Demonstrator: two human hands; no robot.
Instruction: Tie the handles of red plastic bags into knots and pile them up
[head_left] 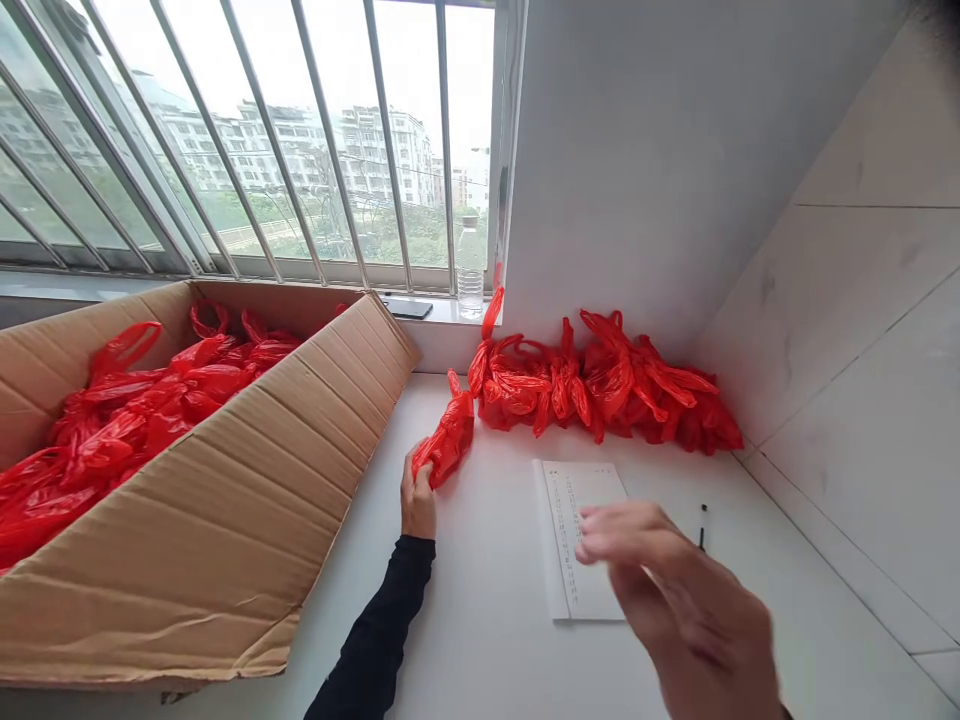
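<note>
My left hand, in a dark sleeve, grips the end of a small red plastic bag that lies on the white table. My right hand hovers blurred above a printed sheet of paper, fingers stretched out and holding nothing. A black pen lies just right of the paper. A row of red bags is piled against the back wall. A large cardboard box at the left is full of more red bags.
The white table meets a tiled wall on the right. A barred window fills the back left. On its sill stand a plastic water bottle and a dark phone.
</note>
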